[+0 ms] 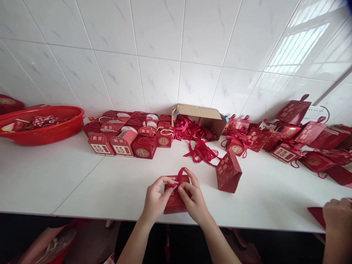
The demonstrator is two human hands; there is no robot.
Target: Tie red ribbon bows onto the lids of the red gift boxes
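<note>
A red gift box (175,206) with gold print rests near the front edge of the white table, between my hands. Above its top, a red ribbon (180,176) stands up in a loop. My left hand (157,194) pinches one part of the ribbon between thumb and forefinger. My right hand (193,195) pinches the ribbon from the other side, its forefinger reaching up along the loop. Whether a knot has formed under the fingertips is hidden. To the right of my hands a red triangular box (228,171) stands upright.
Red ribbons (202,151) spill from a cardboard box (217,126) by the wall. Rows of red boxes (123,141) stand left of it; several more boxes (286,152) lie right. A red basin (52,128) holds small packets. Another person's hand (338,216) is at far right.
</note>
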